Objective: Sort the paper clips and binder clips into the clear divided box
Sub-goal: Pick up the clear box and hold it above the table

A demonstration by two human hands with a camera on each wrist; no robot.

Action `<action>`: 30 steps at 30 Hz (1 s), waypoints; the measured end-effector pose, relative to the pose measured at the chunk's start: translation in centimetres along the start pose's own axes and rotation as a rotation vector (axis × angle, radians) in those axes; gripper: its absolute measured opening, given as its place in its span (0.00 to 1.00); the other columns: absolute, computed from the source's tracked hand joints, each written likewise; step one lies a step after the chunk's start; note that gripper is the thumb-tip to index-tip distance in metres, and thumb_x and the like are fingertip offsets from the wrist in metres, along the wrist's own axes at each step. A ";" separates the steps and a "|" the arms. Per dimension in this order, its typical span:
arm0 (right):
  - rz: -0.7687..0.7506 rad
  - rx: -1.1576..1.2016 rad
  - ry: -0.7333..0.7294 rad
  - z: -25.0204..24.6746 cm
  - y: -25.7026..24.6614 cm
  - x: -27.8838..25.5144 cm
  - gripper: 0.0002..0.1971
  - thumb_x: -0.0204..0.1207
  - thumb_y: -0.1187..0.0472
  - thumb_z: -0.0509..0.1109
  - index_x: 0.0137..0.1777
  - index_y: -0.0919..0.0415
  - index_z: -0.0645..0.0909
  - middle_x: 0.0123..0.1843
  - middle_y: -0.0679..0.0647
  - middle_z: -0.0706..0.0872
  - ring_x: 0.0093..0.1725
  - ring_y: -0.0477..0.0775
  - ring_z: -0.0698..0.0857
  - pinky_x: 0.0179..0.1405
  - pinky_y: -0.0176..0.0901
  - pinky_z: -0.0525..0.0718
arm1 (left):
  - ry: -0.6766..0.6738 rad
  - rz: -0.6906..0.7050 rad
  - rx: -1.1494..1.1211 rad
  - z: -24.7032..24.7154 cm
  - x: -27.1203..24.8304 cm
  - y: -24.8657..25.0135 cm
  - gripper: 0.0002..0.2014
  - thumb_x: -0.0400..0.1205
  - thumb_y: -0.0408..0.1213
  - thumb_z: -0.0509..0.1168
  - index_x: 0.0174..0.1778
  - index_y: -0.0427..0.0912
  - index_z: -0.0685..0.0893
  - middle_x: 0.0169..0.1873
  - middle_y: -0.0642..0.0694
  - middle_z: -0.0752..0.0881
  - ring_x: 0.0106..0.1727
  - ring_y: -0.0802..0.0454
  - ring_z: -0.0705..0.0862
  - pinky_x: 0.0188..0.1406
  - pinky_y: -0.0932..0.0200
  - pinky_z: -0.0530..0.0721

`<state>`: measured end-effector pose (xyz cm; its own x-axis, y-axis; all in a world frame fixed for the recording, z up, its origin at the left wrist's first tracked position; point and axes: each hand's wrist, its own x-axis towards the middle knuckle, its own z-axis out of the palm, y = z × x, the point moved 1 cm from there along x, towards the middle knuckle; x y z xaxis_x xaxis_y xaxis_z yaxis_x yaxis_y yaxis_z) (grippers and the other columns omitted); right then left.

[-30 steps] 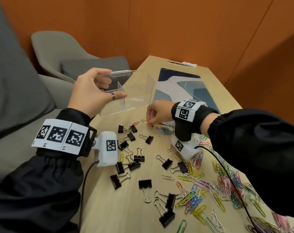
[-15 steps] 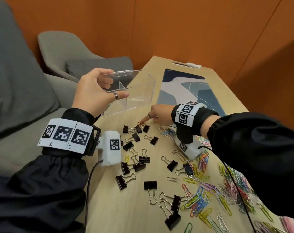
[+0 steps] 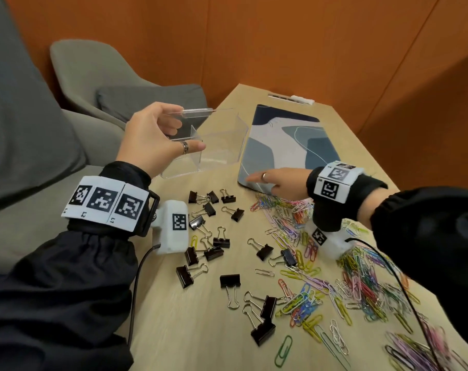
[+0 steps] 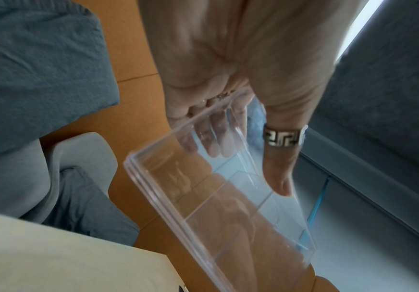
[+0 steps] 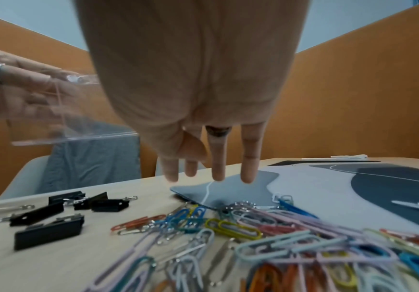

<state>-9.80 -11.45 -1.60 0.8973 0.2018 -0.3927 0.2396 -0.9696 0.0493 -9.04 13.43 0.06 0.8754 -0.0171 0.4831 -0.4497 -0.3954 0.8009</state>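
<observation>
My left hand (image 3: pixel 157 140) grips the clear divided box (image 3: pixel 216 145) by its left end and holds it tilted in the air above the table's left edge; its compartments look empty. In the left wrist view the thumb and fingers (image 4: pixel 213 138) clamp the box wall (image 4: pixel 203 197). My right hand (image 3: pixel 275 180) hovers flat with straight fingers over the near corner of the mat, holding nothing. Black binder clips (image 3: pixel 214 236) lie scattered on the table's left part. Coloured paper clips (image 3: pixel 361 285) are heaped on the right, under my right wrist (image 5: pixel 228 227).
A blue and grey patterned mat (image 3: pixel 286 140) lies on the wooden table (image 3: pixel 187 330) beyond the clips. Grey armchairs (image 3: pixel 93 76) stand left of the table. A small white object (image 3: pixel 302 99) lies at the far edge. Orange walls close in behind.
My right hand has drawn away from the binder clips, moved right to the mat's corner and straightened its fingers. The left hand keeps the box raised.
</observation>
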 end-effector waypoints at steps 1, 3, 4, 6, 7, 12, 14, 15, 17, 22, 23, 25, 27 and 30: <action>-0.004 -0.022 -0.038 0.3 -0.4 0.2 0.34 0.78 0.74 0.50 0.81 0.48 0.57 0.83 0.48 0.61 0.81 0.54 0.63 0.80 0.49 0.62 | -0.006 -0.003 -0.003 0.1 -0.1 0.0 0.35 0.61 0.48 0.81 0.64 0.46 0.79 0.49 0.50 0.84 0.50 0.56 0.81 0.46 0.74 0.77; -0.007 -0.092 -0.106 0.9 -1.2 0.3 0.33 0.79 0.73 0.49 0.83 0.50 0.54 0.84 0.46 0.54 0.82 0.54 0.60 0.81 0.49 0.58 | -0.014 -0.014 -0.011 0.3 -0.1 0.0 0.35 0.61 0.47 0.81 0.64 0.46 0.79 0.50 0.50 0.84 0.50 0.56 0.81 0.46 0.74 0.77; -0.007 -0.117 -0.119 1.1 -1.4 0.1 0.32 0.81 0.72 0.49 0.83 0.50 0.52 0.85 0.44 0.51 0.82 0.53 0.59 0.82 0.47 0.57 | -0.017 -0.019 -0.015 0.3 -0.2 0.0 0.35 0.61 0.47 0.81 0.64 0.46 0.79 0.50 0.49 0.84 0.50 0.56 0.81 0.47 0.72 0.78; 0.014 -0.119 -0.118 1.4 -1.3 -0.5 0.31 0.82 0.70 0.48 0.83 0.48 0.51 0.85 0.43 0.51 0.82 0.52 0.59 0.82 0.46 0.55 | -0.019 -0.030 -0.020 0.5 -0.2 -0.1 0.34 0.61 0.46 0.81 0.64 0.46 0.79 0.50 0.49 0.84 0.51 0.55 0.81 0.51 0.67 0.79; 0.026 -0.114 -0.123 1.5 -1.1 -0.8 0.31 0.82 0.69 0.48 0.83 0.47 0.51 0.85 0.44 0.52 0.82 0.53 0.60 0.82 0.46 0.55 | -0.021 -0.033 -0.022 0.6 -0.2 -0.1 0.34 0.61 0.46 0.81 0.64 0.45 0.79 0.50 0.49 0.84 0.51 0.54 0.81 0.52 0.64 0.79; 0.051 -0.069 -0.172 1.0 -0.5 -3.4 0.26 0.82 0.67 0.50 0.79 0.51 0.64 0.78 0.52 0.71 0.70 0.54 0.75 0.74 0.42 0.68 | -0.024 -0.039 -0.049 1.0 -0.3 -0.1 0.35 0.59 0.45 0.82 0.63 0.44 0.80 0.51 0.47 0.84 0.53 0.51 0.83 0.60 0.54 0.82; 0.085 0.092 -0.079 -0.2 0.0 -3.9 0.22 0.83 0.68 0.52 0.74 0.55 0.73 0.74 0.48 0.76 0.69 0.50 0.77 0.70 0.37 0.69 | -0.023 -0.041 -0.061 1.1 -0.4 0.0 0.36 0.59 0.45 0.82 0.63 0.44 0.81 0.51 0.46 0.85 0.54 0.50 0.83 0.61 0.52 0.82; 0.110 0.159 -0.005 -0.8 0.6 -3.7 0.21 0.83 0.69 0.52 0.72 0.55 0.75 0.74 0.48 0.76 0.70 0.50 0.76 0.71 0.38 0.68 | -0.025 -0.038 -0.063 1.1 -0.4 0.1 0.36 0.59 0.44 0.83 0.63 0.43 0.81 0.51 0.46 0.85 0.54 0.50 0.83 0.61 0.52 0.82; 0.174 0.184 0.075 -1.5 1.4 -3.1 0.22 0.84 0.69 0.51 0.75 0.57 0.72 0.77 0.52 0.73 0.75 0.52 0.72 0.74 0.39 0.64 | -0.029 -0.032 -0.059 1.1 -0.4 0.3 0.36 0.59 0.44 0.82 0.63 0.44 0.81 0.52 0.46 0.85 0.54 0.51 0.83 0.60 0.54 0.82; 0.336 0.087 -0.024 -0.5 2.1 -1.5 0.23 0.87 0.60 0.49 0.80 0.64 0.60 0.81 0.59 0.64 0.79 0.58 0.65 0.75 0.41 0.59 | -0.027 -0.023 -0.052 0.9 -0.5 0.5 0.35 0.59 0.45 0.82 0.62 0.45 0.80 0.52 0.46 0.85 0.53 0.51 0.83 0.58 0.56 0.82; 0.346 0.084 -0.045 -0.1 2.1 -1.4 0.23 0.87 0.59 0.49 0.79 0.66 0.61 0.80 0.60 0.66 0.78 0.59 0.66 0.75 0.42 0.60 | -0.028 -0.023 -0.052 0.9 -0.5 0.5 0.35 0.59 0.45 0.82 0.62 0.46 0.80 0.52 0.46 0.85 0.54 0.51 0.83 0.58 0.56 0.82; 0.341 0.085 -0.067 0.4 2.2 -1.6 0.22 0.87 0.59 0.49 0.78 0.68 0.64 0.79 0.61 0.69 0.77 0.60 0.68 0.74 0.43 0.62 | -0.030 -0.020 -0.051 0.9 -0.5 0.5 0.35 0.59 0.46 0.82 0.62 0.46 0.80 0.52 0.46 0.85 0.54 0.51 0.83 0.58 0.56 0.82; 0.312 0.094 -0.088 0.7 2.2 -2.4 0.23 0.87 0.59 0.49 0.80 0.65 0.61 0.80 0.59 0.66 0.78 0.58 0.66 0.76 0.42 0.60 | -0.037 -0.014 -0.049 1.0 -0.6 0.6 0.35 0.59 0.46 0.82 0.62 0.45 0.80 0.52 0.46 0.85 0.54 0.51 0.83 0.58 0.57 0.82; 0.244 0.086 -0.136 1.5 2.2 -4.3 0.24 0.87 0.56 0.50 0.82 0.56 0.57 0.83 0.52 0.62 0.80 0.54 0.63 0.79 0.43 0.56 | -0.051 -0.005 -0.056 1.2 -0.6 0.8 0.34 0.60 0.45 0.82 0.62 0.46 0.80 0.52 0.47 0.85 0.53 0.52 0.82 0.55 0.61 0.81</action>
<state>-13.72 -14.66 -1.13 0.8650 -0.0534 -0.4989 -0.0143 -0.9965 0.0819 -9.73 12.07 -0.03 0.8850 -0.0629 0.4614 -0.4532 -0.3441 0.8224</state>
